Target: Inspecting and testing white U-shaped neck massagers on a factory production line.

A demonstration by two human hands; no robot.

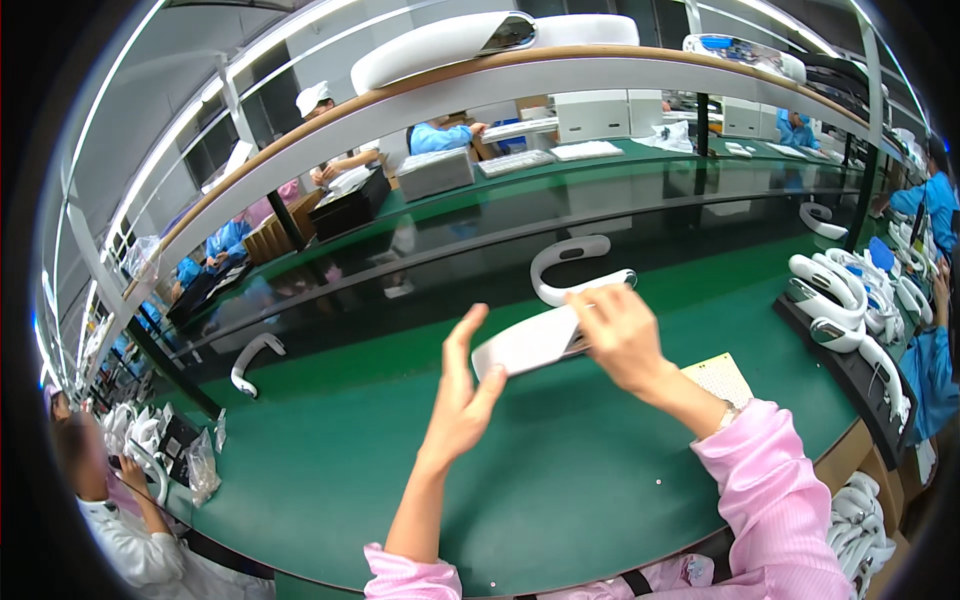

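In front of me, above the green table, I have a white curved neck-fan part [528, 343] tilted up to the right. My right hand [622, 340] grips its right end, fingers bent over the top; a dark gap shows at that end. My left hand [462, 400] is at the other end with fingers stretched up and thumb apart, the thumb touching the part's lower left edge. What lies under the right fingers is hidden. Just beyond, a U-shaped white neck fan [552, 290] lies on the far side of the table, partly covered by my right hand.
A black tray with several white neck fans [835, 300] stands at the right, beside a co-worker in blue. A yellowish perforated sheet [720, 378] lies by my right wrist. Another curved piece [250, 365] and a clear bag [202, 470] are at left. A shelf [480, 85] spans overhead.
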